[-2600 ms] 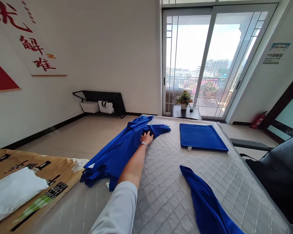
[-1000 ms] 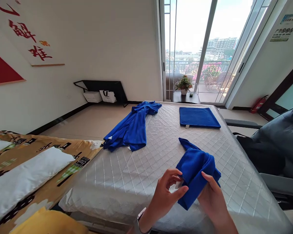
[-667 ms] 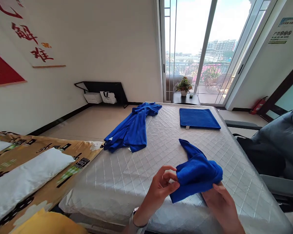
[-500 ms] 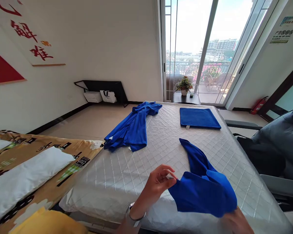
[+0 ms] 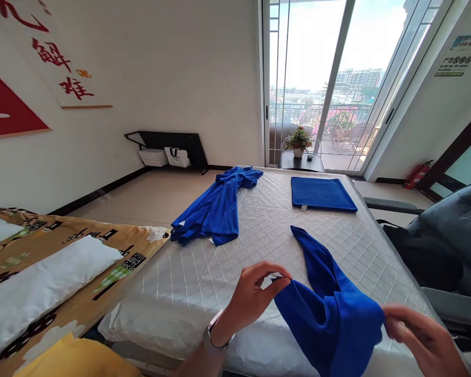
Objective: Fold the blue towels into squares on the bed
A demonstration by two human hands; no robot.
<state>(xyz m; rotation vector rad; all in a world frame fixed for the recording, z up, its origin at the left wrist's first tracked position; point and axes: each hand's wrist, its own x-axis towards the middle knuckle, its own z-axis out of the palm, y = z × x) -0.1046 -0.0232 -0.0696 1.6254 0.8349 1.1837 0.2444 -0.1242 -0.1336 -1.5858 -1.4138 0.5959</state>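
A blue towel (image 5: 329,314) hangs loosely between my two hands over the near side of the bed (image 5: 204,283), its far end trailing on the quilted cover. My left hand (image 5: 255,293), with a watch at the wrist, pinches one corner between thumb and fingertips. At the opposite edge my right hand (image 5: 419,335) grips the cloth, slightly blurred. Beyond it a neat stack of folded blue towels (image 5: 322,193) lies flat, a small white tag at its front edge. To the left, a crumpled heap of blue towels (image 5: 215,209) is spread along the bed's far left side.
On the left a lower bed with a patterned brown sheet (image 5: 141,238) carries a white pillow (image 5: 66,277). A dark padded chair (image 5: 455,235) stands close on the right. Behind the bed are a potted plant (image 5: 299,140) and a sliding glass door (image 5: 306,63).
My right hand has moved right and up with its edge of the towel, so the cloth is stretched wider and sags between my hands. The left hand keeps its pinch, slightly raised.
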